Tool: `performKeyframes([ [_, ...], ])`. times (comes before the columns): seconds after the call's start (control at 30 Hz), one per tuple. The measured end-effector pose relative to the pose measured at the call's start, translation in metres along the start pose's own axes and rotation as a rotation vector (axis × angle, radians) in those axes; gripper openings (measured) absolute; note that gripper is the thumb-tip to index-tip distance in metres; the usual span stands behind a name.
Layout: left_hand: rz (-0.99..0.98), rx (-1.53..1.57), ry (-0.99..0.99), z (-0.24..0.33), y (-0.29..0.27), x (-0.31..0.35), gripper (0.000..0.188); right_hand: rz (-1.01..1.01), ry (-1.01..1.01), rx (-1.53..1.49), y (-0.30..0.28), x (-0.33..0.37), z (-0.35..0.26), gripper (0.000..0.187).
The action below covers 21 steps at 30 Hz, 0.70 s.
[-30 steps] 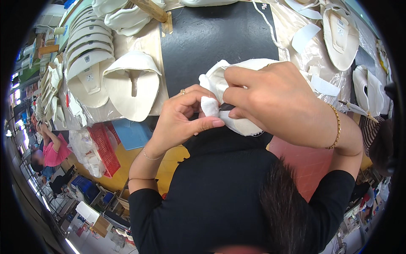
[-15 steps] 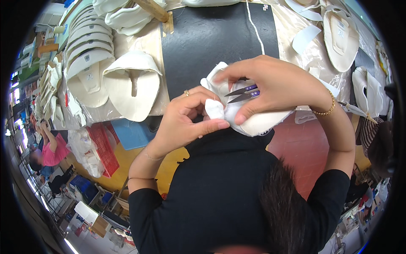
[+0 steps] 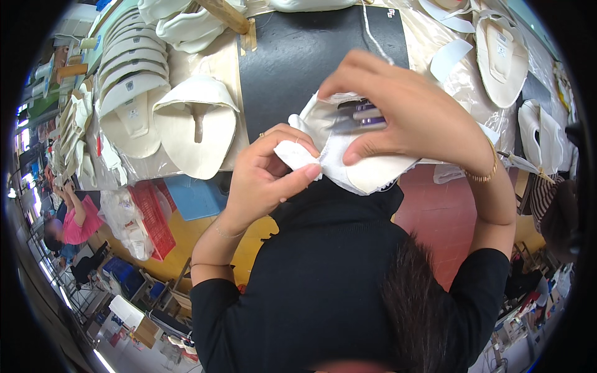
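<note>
Close in front of my body, above the table's near edge, I hold a white slipper (image 3: 373, 173) of padded cloth with a cream sole. My left hand (image 3: 268, 168) pinches a folded white flap at its left end between thumb and forefinger. My right hand (image 3: 392, 115) curls over the slipper from the right, thumb on its near side and fingers at its far rim. Small scissors (image 3: 367, 117) with purple handles sit in that same hand. Their blades are blurred and point left over the slipper's opening; I cannot tell whether they touch it.
A black mat (image 3: 298, 56) lies on the plastic-covered table, with a white cord (image 3: 373, 34) across its far part. Left stand a finished-looking slipper (image 3: 196, 140) and a row of nested slippers (image 3: 134, 81). An unfolded slipper (image 3: 502, 59) lies right. A red crate (image 3: 149, 217) stands below.
The left hand has moved slightly left with the flap, which is now stretched out further. The right hand has turned and risen a little, and the scissors' blades have become blurred.
</note>
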<state>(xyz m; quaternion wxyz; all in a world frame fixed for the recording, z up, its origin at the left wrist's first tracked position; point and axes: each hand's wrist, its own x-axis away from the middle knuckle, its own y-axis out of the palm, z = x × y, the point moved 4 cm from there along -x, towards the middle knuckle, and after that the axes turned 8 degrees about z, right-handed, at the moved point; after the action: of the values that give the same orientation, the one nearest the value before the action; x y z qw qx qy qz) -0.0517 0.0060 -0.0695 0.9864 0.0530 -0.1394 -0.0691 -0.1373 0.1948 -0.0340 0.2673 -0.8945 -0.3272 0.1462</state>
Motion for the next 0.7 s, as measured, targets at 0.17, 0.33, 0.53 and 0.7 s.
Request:
performKeyframes([
  [0.17, -0.043, 0.013, 0.012, 0.003, 0.0, 0.002, 0.024, 0.052, -0.047, 0.268, -0.013, 0.02, -0.032, 0.035],
  [0.33, -0.056, 0.013, 0.082, 0.002, 0.003, 0.002, 0.026, 0.03, -0.212, 0.425, -0.002, 0.023, -0.041, 0.025],
  [0.53, -0.065, 0.025, 0.099, 0.001, 0.005, 0.003, 0.027, -0.019, -0.217, 0.436, 0.002, 0.023, -0.039, 0.022],
  [0.7, -0.067, -0.005, 0.115, 0.001, 0.006, 0.004, 0.029, -0.025, -0.23, 0.437, 0.003, 0.02, -0.043, 0.021],
])
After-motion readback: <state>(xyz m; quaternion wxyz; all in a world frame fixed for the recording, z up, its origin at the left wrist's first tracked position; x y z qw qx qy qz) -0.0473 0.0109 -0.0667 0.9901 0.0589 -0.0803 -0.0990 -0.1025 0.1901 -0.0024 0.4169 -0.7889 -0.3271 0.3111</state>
